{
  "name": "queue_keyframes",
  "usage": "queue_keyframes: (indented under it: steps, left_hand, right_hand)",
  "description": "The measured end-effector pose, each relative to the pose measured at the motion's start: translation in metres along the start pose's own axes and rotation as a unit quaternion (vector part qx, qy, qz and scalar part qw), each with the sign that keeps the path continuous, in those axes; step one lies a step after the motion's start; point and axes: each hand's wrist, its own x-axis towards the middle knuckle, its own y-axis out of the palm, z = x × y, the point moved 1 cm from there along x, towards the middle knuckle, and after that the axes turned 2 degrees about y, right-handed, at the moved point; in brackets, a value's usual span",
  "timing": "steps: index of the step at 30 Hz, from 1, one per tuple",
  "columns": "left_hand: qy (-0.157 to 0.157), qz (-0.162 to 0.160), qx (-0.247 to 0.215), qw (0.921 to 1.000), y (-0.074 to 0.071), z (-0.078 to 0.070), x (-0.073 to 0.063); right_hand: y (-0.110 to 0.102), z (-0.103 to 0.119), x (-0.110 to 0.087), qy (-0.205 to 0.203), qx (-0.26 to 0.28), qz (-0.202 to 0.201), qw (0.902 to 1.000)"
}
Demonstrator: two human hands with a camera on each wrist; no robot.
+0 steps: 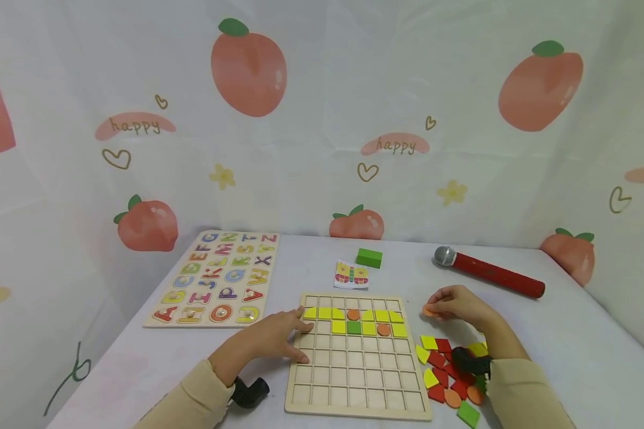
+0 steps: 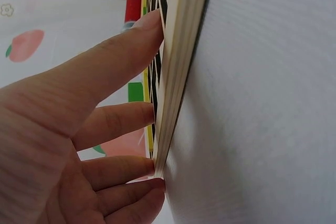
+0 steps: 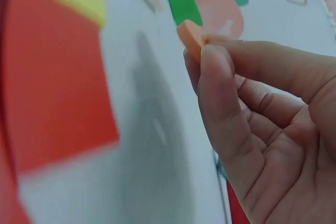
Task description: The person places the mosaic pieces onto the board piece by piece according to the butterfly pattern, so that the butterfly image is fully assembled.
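A wooden grid board (image 1: 349, 378) lies at the middle of the table. Yellow tiles, two orange discs and one green square fill cells in its second and third rows. My left hand (image 1: 271, 336) rests on the board's left edge, fingers spread; in the left wrist view the thumb (image 2: 121, 56) touches the rim. My right hand (image 1: 458, 304) is above the table right of the board and pinches an orange disc (image 3: 192, 38) between thumb and fingertips. Below it lies a loose pile of red, yellow, orange and green tiles (image 1: 436, 359), partly hidden by the right wrist.
Behind the board lie a small butterfly pattern card (image 1: 351, 275) and a green block (image 1: 369, 258). A red microphone (image 1: 494, 274) lies at the back right. An alphabet puzzle board (image 1: 214, 280) is at the left. A printed cloth hangs behind the table.
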Motion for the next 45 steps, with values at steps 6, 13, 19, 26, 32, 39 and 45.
queue_keyframes:
  steps: [6,13,19,26,32,39,45]
  left_hand:
    - [0.001,0.001,-0.002,1.0,0.001,-0.001,0.001]
    - [-0.001,0.005,0.003,1.0,0.001,-0.002,0.001]
    - [-0.003,0.008,0.001,1.0,0.001,-0.002,0.001]
    - [-0.004,0.007,0.007,0.9999,0.0,0.0,0.0]
    - [0.0,0.005,0.004,1.0,-0.001,0.0,0.0]
    - [0.008,0.005,0.002,1.0,-0.003,-0.001,0.0]
    - [0.018,0.004,0.005,0.9998,-0.003,-0.001,0.0]
  right_hand:
    - [0.01,0.017,0.006,-0.035,0.038,0.041,0.9978]
    - [0.033,0.037,0.019,-0.057,0.062,0.083,0.993]
    - [0.056,0.053,0.028,-0.056,0.068,0.107,0.9903]
    - [0.082,0.075,0.032,-0.1,0.086,0.148,0.9802]
    - [0.106,0.092,0.034,-0.12,0.087,0.165,0.9752]
    - [0.136,0.105,0.035,-0.11,0.075,0.181,0.9743]
    - [0.151,0.107,0.034,-0.142,0.044,0.179,0.9725]
